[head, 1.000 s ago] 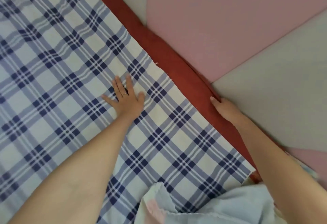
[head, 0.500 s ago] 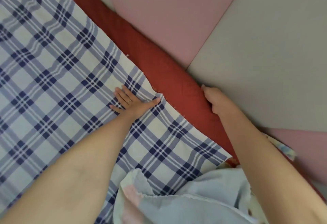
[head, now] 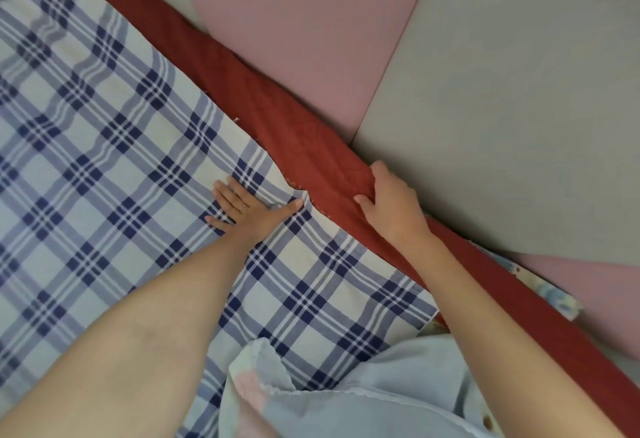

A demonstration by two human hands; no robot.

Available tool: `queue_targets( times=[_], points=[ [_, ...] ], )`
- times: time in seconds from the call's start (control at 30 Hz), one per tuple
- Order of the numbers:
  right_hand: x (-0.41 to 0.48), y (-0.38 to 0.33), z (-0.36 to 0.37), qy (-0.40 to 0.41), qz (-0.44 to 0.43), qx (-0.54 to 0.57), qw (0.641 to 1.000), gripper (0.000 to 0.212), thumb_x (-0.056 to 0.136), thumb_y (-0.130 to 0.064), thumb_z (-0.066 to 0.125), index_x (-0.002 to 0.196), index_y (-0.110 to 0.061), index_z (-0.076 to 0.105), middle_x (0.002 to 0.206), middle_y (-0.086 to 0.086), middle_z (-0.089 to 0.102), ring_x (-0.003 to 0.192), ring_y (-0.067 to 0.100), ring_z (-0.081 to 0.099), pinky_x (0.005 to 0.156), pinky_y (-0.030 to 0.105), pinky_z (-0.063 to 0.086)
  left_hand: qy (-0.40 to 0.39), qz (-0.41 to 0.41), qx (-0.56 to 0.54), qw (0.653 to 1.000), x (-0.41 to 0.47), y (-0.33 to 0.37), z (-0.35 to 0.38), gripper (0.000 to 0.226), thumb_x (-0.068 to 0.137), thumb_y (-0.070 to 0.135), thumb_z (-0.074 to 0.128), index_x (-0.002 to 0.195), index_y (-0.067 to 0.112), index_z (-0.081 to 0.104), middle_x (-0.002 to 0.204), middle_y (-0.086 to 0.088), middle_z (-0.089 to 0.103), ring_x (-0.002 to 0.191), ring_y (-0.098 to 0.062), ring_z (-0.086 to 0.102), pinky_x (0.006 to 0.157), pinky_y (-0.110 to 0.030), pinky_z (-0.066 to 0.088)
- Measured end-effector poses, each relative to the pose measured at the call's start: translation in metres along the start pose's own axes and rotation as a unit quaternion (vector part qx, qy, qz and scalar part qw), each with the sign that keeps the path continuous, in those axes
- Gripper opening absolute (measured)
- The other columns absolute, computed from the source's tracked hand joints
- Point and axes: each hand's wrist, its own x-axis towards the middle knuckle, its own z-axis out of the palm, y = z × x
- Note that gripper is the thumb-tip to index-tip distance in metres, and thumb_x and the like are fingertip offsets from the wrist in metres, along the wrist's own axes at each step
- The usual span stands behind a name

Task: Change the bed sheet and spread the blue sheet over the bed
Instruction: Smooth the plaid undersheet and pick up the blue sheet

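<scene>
The blue checked sheet [head: 121,160] lay spread over the bed, filling the left and near part of the view, its long edge running on a slant from the far left to the near right. Past that edge a strip of the red mattress [head: 304,133] showed bare, butting against the wall. The left hand [head: 252,211] pressed flat on the sheet close to its edge. Its fingers were straight and spread and its thumb stretched right toward a small pucker in the cloth, so it held nothing (a ring [head: 243,207] showed on one finger). The right hand [head: 391,205] sat just to the right on the mattress, thumb on top and fingers curled over the far side by the wall, gripping the mattress edge. The hands were near each other but apart, with the sheet's edge between them. On the wall behind were a pink panel [head: 311,22] and a grey panel [head: 502,108], side by side. At the near edge a pale blue cloth [head: 381,389] lay over the sheet's near corner between the forearms. A scrap of flowered fabric [head: 554,299] showed at the right, between mattress and wall.
</scene>
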Motion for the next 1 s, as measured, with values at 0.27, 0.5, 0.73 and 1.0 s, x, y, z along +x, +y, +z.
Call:
queue_targets(
  times=[0.27, 0.5, 0.73, 1.0],
  points=[
    [0.002, 0.001, 0.005, 0.148, 0.165, 0.031, 0.975, 0.028, 0.090, -0.031, 0.061, 0.109, -0.010, 0.057, 0.106, 0.005, 0.062, 0.097, 0.025, 0.061, 0.071, 0.028, 0.039, 0.018, 0.003, 0.014, 1.000, 0.010, -0.001, 0.005, 0.154, 0.033, 0.096, 0.039, 0.134, 0.015, -0.044, 0.141, -0.006, -0.050, 0.134, -0.022, -0.040, 0.106, -0.057, -0.025],
    [-0.019, 0.015, 0.009, 0.241, 0.066, -0.184, 0.951, 0.015, 0.072, 0.003, 0.070, 0.074, -0.004, 0.057, 0.069, 0.014, 0.059, 0.055, 0.030, 0.058, 0.054, 0.028, 0.028, 0.049, 0.009, 0.010, 0.999, 0.014, -0.006, 0.011, 0.152, 0.039, 0.096, 0.043, 0.136, 0.014, -0.041, 0.143, -0.007, -0.048, 0.135, -0.022, -0.040, 0.105, -0.056, -0.024],
    [-0.067, 0.067, -0.005, 0.221, 0.137, -0.211, 0.942, 0.015, 0.071, 0.011, 0.061, 0.079, -0.001, 0.056, 0.075, 0.021, 0.060, 0.073, 0.038, 0.059, 0.053, 0.037, 0.042, 0.256, 0.107, 0.089, 0.957, -0.005, 0.010, 0.037, 0.096, 0.091, 0.053, 0.053, 0.150, 0.003, -0.004, 0.158, -0.016, -0.005, 0.146, -0.028, -0.003, 0.115, -0.055, 0.002],
    [-0.095, 0.089, -0.015, 0.212, 0.085, -0.090, 0.969, 0.033, 0.076, -0.002, 0.071, 0.107, -0.003, 0.056, 0.090, 0.019, 0.064, 0.085, 0.038, 0.060, 0.074, 0.042, 0.046, 0.300, 0.583, 0.215, 0.724, -0.027, 0.083, 0.049, 0.059, 0.070, -0.007, 0.063, 0.126, 0.010, 0.057, 0.128, -0.010, 0.057, 0.110, -0.029, 0.058, 0.080, -0.036, 0.048]
  ],
)
